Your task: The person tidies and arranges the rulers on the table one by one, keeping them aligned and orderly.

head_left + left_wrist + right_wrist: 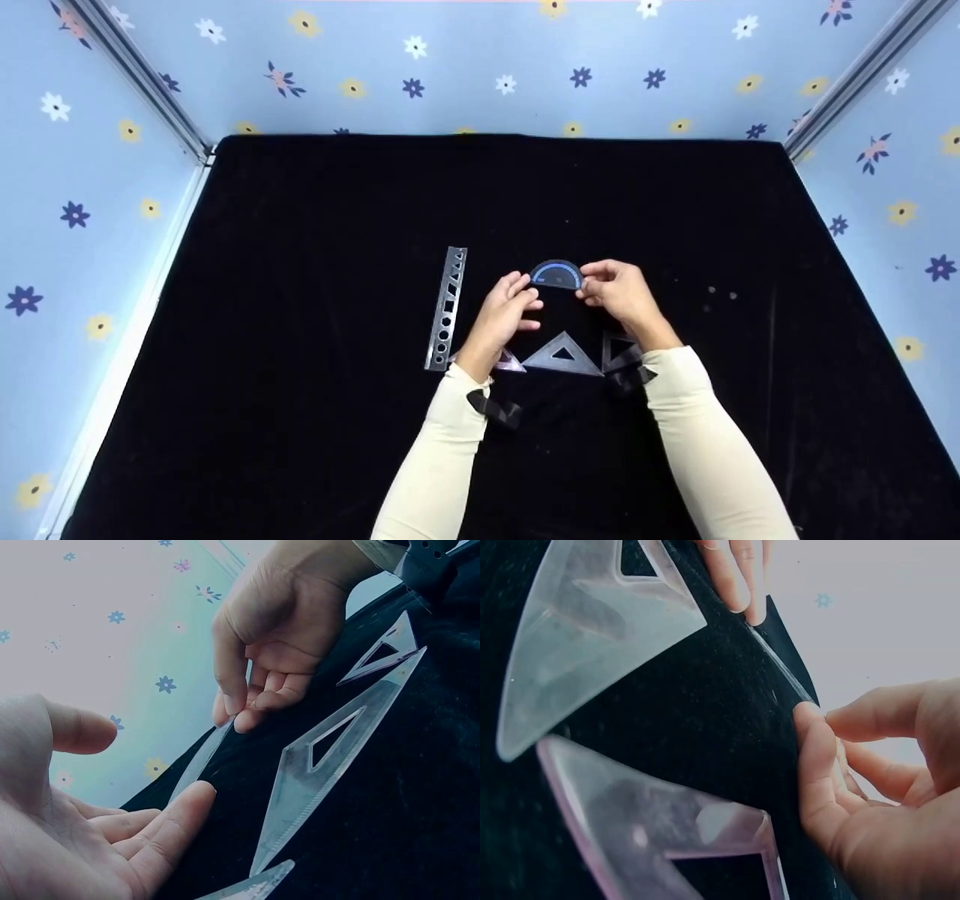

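A clear protractor with a blue scale is on the black cloth, curved edge facing away. My right hand pinches its right end between thumb and fingers, also visible in the right wrist view, where the protractor appears edge-on. At the left end, my left hand touches it with extended fingertips; the left wrist view shows that thumb held apart. Nearer my body lies a clear set square, with another set square beside the right wrist. A pinkish set square is partly hidden by my left wrist.
Left of my left hand lies a long clear ruler with cut-out shapes. Black cloth covers the table. Flowered blue panels rise behind and on both sides, with metal posts at the corners.
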Motion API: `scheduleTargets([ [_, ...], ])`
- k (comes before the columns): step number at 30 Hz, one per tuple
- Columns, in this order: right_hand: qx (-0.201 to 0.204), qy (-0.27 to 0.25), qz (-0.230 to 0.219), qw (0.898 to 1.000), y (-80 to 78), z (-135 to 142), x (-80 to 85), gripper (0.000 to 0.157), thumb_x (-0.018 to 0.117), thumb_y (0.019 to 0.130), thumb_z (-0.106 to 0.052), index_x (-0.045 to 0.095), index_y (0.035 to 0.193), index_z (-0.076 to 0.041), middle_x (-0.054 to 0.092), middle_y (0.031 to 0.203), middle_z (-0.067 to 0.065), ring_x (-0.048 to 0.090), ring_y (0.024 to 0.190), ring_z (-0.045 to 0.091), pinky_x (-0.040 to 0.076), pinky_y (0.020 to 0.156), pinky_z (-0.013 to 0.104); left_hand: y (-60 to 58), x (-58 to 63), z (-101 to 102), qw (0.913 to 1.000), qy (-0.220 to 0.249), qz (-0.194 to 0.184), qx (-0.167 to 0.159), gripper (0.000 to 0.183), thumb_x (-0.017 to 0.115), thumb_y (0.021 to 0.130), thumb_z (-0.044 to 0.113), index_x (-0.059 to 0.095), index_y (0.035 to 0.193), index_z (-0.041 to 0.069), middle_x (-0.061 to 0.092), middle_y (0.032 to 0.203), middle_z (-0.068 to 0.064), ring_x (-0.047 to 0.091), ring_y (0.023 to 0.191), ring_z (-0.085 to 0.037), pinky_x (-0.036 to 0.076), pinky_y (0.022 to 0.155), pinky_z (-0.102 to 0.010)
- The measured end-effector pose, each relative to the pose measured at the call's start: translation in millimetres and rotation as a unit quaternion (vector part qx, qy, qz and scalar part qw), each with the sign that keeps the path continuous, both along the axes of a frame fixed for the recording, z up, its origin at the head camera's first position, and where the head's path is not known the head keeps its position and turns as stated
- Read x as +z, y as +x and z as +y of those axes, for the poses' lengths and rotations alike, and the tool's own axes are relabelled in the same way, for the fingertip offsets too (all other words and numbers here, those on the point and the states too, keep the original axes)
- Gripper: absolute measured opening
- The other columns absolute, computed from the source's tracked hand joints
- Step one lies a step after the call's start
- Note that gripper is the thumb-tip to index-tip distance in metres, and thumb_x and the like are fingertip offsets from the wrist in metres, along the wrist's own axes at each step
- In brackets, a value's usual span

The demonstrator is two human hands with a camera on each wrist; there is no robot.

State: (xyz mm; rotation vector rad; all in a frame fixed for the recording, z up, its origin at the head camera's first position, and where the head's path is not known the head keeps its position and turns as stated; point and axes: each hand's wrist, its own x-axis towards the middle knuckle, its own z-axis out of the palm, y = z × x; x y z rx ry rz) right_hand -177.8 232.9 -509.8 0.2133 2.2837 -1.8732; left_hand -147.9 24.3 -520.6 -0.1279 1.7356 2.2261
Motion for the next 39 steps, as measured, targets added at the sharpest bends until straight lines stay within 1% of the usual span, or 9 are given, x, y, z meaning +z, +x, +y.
scheduleTargets([
  [5,0.001,0.003,0.004,1.000,-0.4,-1.9,-0.6,0.029,0.062,0.089,0.010,0.061,0.119,0.012,0.069,0.090,0.016,0.069,0.071,0.015,0.057,0.064,0.025,0.8,0.2,-0.4,0.9999,0.003,0.006,0.012,0.061,0.055,0.098,0.008,0.029,0.151,-0.007,0.043,0.152,-0.021,0.063,0.113,-0.037,0.059,0.076,-0.035],
  [9,0.000,-0.013,0.003,1.000,-0.2,-1.6,-2.0,0.031,0.062,0.089,0.010,0.060,0.119,0.013,0.069,0.089,0.016,0.069,0.072,0.016,0.058,0.065,0.025,1.6,-0.3,0.4,0.9995,0.005,0.011,0.030,0.057,0.055,0.097,0.007,0.036,0.147,-0.010,0.046,0.147,-0.024,0.064,0.112,-0.038,0.059,0.078,-0.035],
  [12,-0.001,-0.024,0.001,1.000,-0.2,-0.3,-2.7,0.031,0.062,0.089,0.010,0.059,0.120,0.014,0.069,0.090,0.016,0.070,0.073,0.016,0.058,0.067,0.026,1.8,-0.8,1.4,0.9993,0.001,0.012,0.036,0.055,0.055,0.097,0.006,0.038,0.145,-0.012,0.047,0.144,-0.026,0.064,0.112,-0.037,0.058,0.080,-0.034],
  [19,-0.007,-0.047,0.001,0.999,1.2,0.8,-2.4,0.032,0.060,0.089,0.012,0.059,0.120,0.014,0.070,0.087,0.011,0.070,0.073,0.016,0.058,0.068,0.026,2.2,-2.3,3.6,0.9991,-0.023,0.019,0.031,0.056,0.056,0.095,0.003,0.037,0.146,-0.013,0.050,0.138,-0.029,0.066,0.108,-0.035,0.057,0.084,-0.032],
  [25,-0.006,-0.055,0.003,0.998,2.8,0.8,-2.1,0.035,0.057,0.086,0.014,0.058,0.121,0.014,0.067,0.085,0.010,0.069,0.072,0.016,0.058,0.067,0.026,3.0,-2.5,4.3,0.9986,-0.018,0.035,0.036,0.056,0.053,0.094,-0.002,0.036,0.145,-0.015,0.054,0.132,-0.031,0.067,0.105,-0.035,0.057,0.084,-0.031],
  [29,-0.008,-0.067,0.006,0.998,3.8,1.1,-2.4,0.033,0.057,0.087,0.015,0.058,0.121,0.014,0.067,0.085,0.009,0.069,0.072,0.016,0.058,0.068,0.026,3.2,-2.0,4.2,0.9983,-0.019,0.038,0.039,0.054,0.052,0.095,-0.003,0.036,0.145,-0.015,0.057,0.126,-0.030,0.069,0.098,-0.031,0.057,0.083,-0.030],
  [32,-0.005,-0.077,0.009,0.997,5.2,1.3,-1.9,0.032,0.057,0.089,0.015,0.057,0.120,0.014,0.068,0.086,0.008,0.068,0.072,0.015,0.058,0.068,0.026,3.4,-1.9,4.2,0.9983,-0.022,0.042,0.036,0.052,0.052,0.096,-0.002,0.038,0.144,-0.016,0.058,0.121,-0.030,0.071,0.094,-0.030,0.058,0.081,-0.030],
  [35,-0.004,-0.082,0.012,0.997,6.2,1.4,-0.8,0.031,0.057,0.089,0.015,0.057,0.120,0.014,0.068,0.085,0.008,0.068,0.072,0.016,0.058,0.068,0.026,3.1,-2.4,4.4,0.9982,-0.024,0.046,0.031,0.048,0.052,0.098,-0.001,0.041,0.143,-0.015,0.060,0.120,-0.029,0.071,0.094,-0.030,0.058,0.081,-0.031],
  [39,-0.006,-0.079,0.015,0.997,7.4,1.2,1.6,0.030,0.057,0.090,0.015,0.058,0.120,0.015,0.068,0.086,0.009,0.068,0.072,0.016,0.058,0.068,0.026,2.6,-2.9,4.4,0.9973,-0.035,0.052,0.038,0.044,0.054,0.099,0.002,0.048,0.139,-0.014,0.062,0.118,-0.028,0.070,0.094,-0.029,0.058,0.080,-0.031],
])
